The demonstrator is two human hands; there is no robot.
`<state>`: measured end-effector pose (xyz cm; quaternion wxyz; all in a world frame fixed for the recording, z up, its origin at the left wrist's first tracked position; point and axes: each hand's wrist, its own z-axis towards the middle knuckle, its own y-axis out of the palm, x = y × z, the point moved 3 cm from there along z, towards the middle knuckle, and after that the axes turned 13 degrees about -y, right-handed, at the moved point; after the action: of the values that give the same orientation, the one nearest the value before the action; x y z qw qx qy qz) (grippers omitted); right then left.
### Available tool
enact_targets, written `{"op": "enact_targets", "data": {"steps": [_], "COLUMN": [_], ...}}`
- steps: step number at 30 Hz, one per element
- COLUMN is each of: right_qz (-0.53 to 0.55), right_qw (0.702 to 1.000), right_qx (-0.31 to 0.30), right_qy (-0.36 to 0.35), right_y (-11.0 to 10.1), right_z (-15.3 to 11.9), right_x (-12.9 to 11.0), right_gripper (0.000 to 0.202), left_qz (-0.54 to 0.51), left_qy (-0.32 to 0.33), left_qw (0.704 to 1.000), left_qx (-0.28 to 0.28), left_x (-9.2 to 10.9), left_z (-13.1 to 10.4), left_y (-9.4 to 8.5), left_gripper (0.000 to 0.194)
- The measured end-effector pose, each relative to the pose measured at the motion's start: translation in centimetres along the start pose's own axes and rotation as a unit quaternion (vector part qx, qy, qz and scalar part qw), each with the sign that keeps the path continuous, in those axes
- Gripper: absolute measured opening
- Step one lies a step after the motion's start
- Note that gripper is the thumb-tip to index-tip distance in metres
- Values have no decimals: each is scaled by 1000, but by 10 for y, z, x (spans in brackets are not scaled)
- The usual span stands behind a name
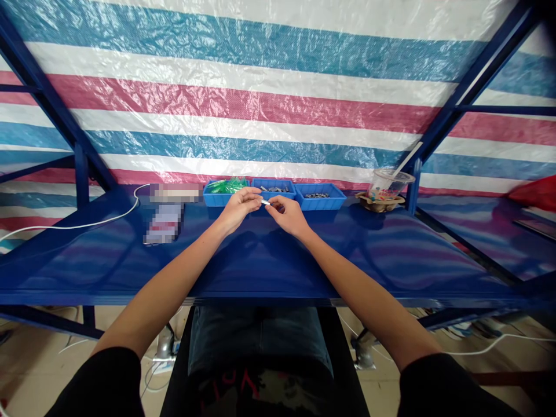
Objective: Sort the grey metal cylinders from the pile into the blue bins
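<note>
Between my two hands is a small silvery piece (265, 202), held over the blue table. My left hand (238, 208) pinches its left end with thumb and fingers. The fingers of my right hand (286, 212) close on its right end. Just behind the hands stand three blue bins: the left bin (216, 200) holds green plastic packets (226, 185), the middle bin (286, 194) has small grey parts (274, 189), and the right bin (321, 204) contains small metal parts (317, 196). What the piece is exactly is too small to tell.
The blue table (269, 266) has a blurred phone-like object (164, 225) and a white cable (99, 223) at left. A plastic cup (386, 183) with a straw stands in a cardboard holder (379, 202) at right. Blue frame posts and a striped sheet (260, 104) rise behind.
</note>
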<state>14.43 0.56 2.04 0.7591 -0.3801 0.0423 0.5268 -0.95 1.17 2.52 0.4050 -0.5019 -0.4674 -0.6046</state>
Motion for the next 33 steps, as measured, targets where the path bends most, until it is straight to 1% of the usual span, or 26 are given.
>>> {"op": "enact_targets", "data": {"steps": [5,9,12,14,16,19,22,24,27,33], "right_qz": [-20,-35,-36,-33,-28,-21,-16,-10,3,27], "right_qw": [998,996,997,998,999,999,999,999,999,999], "right_qx": [-46,-62,-52,-38,-24,-6,0,3,8,41], "right_qy": [-32,-50,-44,-35,-27,-25,-37,-47,-48,-4], "right_y": [2,3,2,2,3,3,3,2,2,1], "right_z": [-2,-1,1,1,1,1,1,2,2,0], "right_x": [-4,-8,-8,-7,-4,-3,-6,-9,-13,-10], "right_gripper": [17,19,14,15,18,23,25,25,24,23], "left_qz": [21,41,45,53,69,94,115,123,131,125], "left_qy": [15,15,7,-13,-48,-100,-119,-113,-95,-35], "left_qw": [1000,999,999,998,996,990,986,986,987,991], "left_qx": [-11,-30,-1,28,44,30,10,9,13,16], "left_x": [-2,0,2,0,-5,-11,-13,-11,-9,-3], "left_z": [-2,-5,-4,-2,0,0,-3,-4,-4,-2], "left_y": [3,8,6,2,-1,0,5,7,7,2], "left_gripper": [24,23,19,13,11,25,36,37,33,13]}}
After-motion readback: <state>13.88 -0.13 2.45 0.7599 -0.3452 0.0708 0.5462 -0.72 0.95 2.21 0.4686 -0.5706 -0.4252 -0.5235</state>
